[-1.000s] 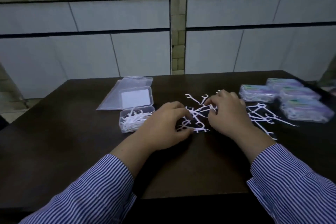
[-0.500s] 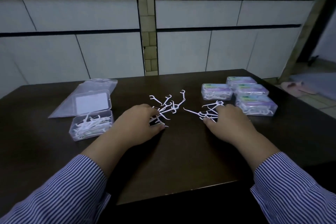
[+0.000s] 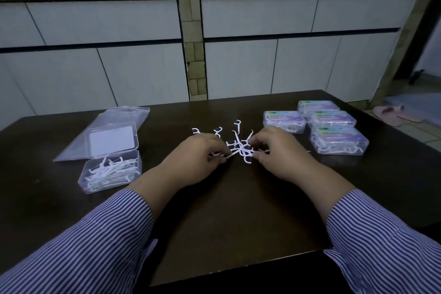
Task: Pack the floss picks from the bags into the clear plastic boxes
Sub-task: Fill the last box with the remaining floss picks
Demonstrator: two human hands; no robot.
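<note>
A person in striped sleeves (image 3: 90,243) works at a dark table (image 3: 229,217), both hands closing on a loose pile of white floss picks (image 3: 239,148) at its centre. The left hand (image 3: 195,157) lies palm down on the pile's left edge, fingers curled onto the nearest picks; the right hand (image 3: 279,150) mirrors it on the right, fingertips (image 3: 256,155) curled in and touching picks – whether either has one actually pinched cannot be told. The picks lie tangled, handles splayed every way, several bowed heads pointing toward the table's far side. Well to the left stands an open clear box (image 3: 111,170), lid tipped back, picks inside lying mostly along its length; an empty clear bag (image 3: 119,124) lies flat behind it. To the right, four closed filled boxes (image 3: 334,130) sit clustered near the table's right edge. Bare tabletop runs between the pile and the open box – and from the hands to the near edge
</note>
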